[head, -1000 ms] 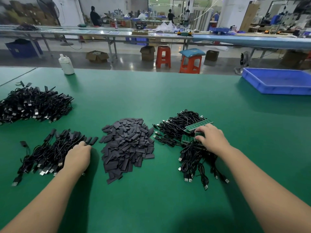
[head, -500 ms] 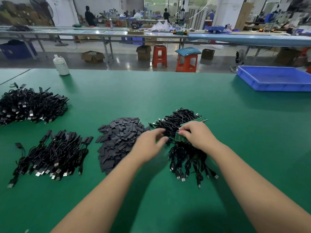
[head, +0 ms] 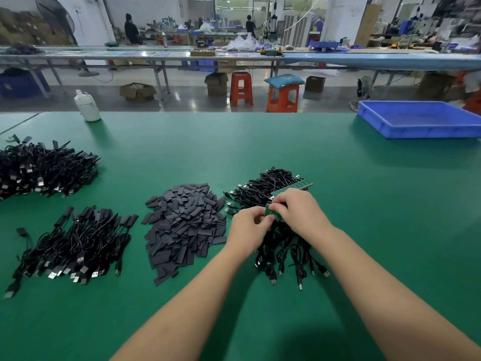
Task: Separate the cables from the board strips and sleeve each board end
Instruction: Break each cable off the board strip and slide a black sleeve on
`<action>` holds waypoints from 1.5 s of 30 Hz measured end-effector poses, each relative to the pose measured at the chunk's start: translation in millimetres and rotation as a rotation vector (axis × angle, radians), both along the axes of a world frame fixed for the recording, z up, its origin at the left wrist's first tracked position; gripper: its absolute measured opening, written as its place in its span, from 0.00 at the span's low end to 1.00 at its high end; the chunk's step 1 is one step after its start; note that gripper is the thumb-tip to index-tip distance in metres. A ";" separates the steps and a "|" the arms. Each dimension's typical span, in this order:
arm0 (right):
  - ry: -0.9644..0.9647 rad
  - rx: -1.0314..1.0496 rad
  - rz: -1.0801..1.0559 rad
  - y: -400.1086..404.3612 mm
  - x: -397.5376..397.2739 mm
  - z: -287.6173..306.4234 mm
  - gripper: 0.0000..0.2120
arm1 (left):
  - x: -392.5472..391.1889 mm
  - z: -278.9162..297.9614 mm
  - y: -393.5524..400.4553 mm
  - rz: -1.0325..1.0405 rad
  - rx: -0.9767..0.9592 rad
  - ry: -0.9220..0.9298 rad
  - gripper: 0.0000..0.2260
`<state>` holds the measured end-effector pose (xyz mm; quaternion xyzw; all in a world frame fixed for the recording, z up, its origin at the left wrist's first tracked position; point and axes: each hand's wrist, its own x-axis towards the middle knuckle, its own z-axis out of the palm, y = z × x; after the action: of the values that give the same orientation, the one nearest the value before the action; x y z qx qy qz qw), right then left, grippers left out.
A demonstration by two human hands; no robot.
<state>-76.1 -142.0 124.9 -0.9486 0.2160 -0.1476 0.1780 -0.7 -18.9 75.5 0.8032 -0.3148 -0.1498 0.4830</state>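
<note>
A heap of black cables joined to green board strips (head: pixel 270 188) lies at centre right of the green table (head: pixel 364 230). My right hand (head: pixel 299 212) grips one green board strip (head: pixel 272 213) over that heap. My left hand (head: pixel 250 227) pinches the strip's left end, fingers curled against it. Cables hang from the strip and trail toward me (head: pixel 289 254). A pile of flat dark grey sleeves (head: pixel 184 225) sits just left of my hands. Another green strip (head: pixel 299 185) shows behind my right hand.
A pile of black cables with sleeved ends (head: pixel 75 246) lies at front left, and a larger cable heap (head: pixel 39 170) at far left. A white bottle (head: pixel 87 106) stands at the table's back edge. A blue tray (head: pixel 421 119) sits at back right.
My left hand left the front-left cable pile, crossed over the sleeve pile and now pinches the board strip beside my right hand. My right hand stayed on the strip.
</note>
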 end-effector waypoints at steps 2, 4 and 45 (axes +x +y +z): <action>0.005 -0.004 0.000 -1.2 0.0 -1.1 0.09 | -1.0 0.8 -2.0 0.033 0.018 -0.004 0.13; 0.031 -0.022 0.001 -2.1 0.9 -2.2 0.10 | -2.5 2.8 -4.1 0.069 0.060 -0.040 0.16; -0.044 1.152 0.088 52.6 -16.6 -71.2 0.07 | 38.5 -7.8 74.6 -0.255 0.030 0.043 0.03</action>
<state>-92.6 -89.4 53.6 -0.7035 0.2181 -0.0186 0.6761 37.8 55.7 67.8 0.7605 -0.4014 -0.2319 0.4547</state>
